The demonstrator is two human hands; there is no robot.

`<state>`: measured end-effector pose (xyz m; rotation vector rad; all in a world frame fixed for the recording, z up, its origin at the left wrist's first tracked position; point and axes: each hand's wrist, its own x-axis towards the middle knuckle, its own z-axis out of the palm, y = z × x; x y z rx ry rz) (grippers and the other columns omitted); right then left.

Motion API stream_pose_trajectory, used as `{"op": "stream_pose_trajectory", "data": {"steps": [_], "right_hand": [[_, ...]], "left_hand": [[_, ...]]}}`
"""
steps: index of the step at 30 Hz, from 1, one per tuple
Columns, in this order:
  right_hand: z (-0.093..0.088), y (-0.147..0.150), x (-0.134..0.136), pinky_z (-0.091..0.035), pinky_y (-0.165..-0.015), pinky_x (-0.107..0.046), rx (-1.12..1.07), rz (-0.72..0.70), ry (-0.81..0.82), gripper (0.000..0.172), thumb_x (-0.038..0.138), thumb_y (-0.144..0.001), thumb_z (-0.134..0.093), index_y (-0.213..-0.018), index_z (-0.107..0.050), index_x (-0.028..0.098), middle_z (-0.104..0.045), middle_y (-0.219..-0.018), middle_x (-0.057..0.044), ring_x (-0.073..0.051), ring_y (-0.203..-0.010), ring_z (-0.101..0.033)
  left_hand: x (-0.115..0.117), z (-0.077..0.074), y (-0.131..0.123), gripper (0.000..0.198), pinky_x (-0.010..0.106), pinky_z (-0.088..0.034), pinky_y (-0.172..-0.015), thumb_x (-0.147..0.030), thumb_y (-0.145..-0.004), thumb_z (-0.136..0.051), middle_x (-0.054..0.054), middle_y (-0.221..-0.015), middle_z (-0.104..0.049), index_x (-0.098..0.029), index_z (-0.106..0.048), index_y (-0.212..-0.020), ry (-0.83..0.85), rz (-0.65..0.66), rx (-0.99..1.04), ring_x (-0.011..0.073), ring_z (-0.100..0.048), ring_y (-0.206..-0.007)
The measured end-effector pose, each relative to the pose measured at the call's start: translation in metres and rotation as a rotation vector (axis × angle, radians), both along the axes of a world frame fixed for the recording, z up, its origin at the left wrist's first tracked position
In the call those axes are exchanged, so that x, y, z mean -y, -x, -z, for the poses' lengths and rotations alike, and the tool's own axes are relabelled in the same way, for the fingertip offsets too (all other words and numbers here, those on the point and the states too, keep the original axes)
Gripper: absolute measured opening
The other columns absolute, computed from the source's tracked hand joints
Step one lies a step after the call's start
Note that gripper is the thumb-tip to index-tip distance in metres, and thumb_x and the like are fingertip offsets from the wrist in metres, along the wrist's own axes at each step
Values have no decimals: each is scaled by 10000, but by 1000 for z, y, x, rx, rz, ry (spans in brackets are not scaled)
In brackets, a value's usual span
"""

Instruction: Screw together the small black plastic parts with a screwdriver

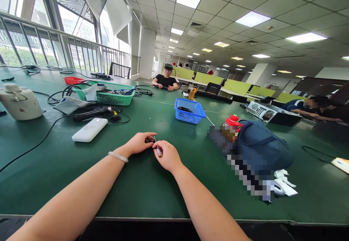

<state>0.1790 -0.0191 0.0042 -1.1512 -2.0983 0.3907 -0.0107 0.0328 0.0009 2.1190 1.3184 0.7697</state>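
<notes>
Both my hands rest together on the green table (152,182) in front of me. My left hand (140,142), with a pale bracelet on its wrist, is closed round a small dark object (151,139) that I cannot name. My right hand (167,156) pinches a short thin brown stick-like piece (159,151) between thumb and fingers, its far end touching the dark object. The two hands touch at the fingertips.
A blue basket (190,110) stands beyond my hands. To the left lie a white flat device (89,129), a black microphone-like tool (92,114), cables, a green basket (109,94) and a white cooker (19,102). A dark blue bag (259,148) lies right. People sit across.
</notes>
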Motion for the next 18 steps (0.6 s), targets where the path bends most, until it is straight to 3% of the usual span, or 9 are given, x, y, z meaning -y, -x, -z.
{"op": "stream_pose_trajectory", "data": {"steps": [5, 11, 18], "right_hand": [[0, 2, 1, -466, -695, -270, 28, -7, 20, 142, 246, -831, -595, -922, -705, 252, -671, -877, -21, -168, -733, -618], [-5, 1, 3, -461, -682, -261, -90, 21, 57, 156, 337, -863, -581, -911, -700, 248, -720, -846, -9, -171, -734, -640], [-7, -18, -10, -392, -531, -244, -398, 166, 1, 438, 541, -908, -475, -787, -711, 192, -615, -603, -14, -140, -532, -523]], "left_hand": [[2, -2, 1, 630, 350, -498, -956, -413, -747, -617, 60, -1092, -741, -201, -573, -1339, 13, 3, -2, 237, -684, -1008], [2, 0, 2, 611, 348, -493, -953, -386, -757, -619, 44, -1082, -743, -227, -560, -1344, -5, 19, -28, 231, -675, -1008], [2, -3, 2, 571, 341, -500, -925, -369, -755, -647, 42, -1061, -745, -239, -612, -1310, -69, -3, -120, 247, -680, -981]]}}
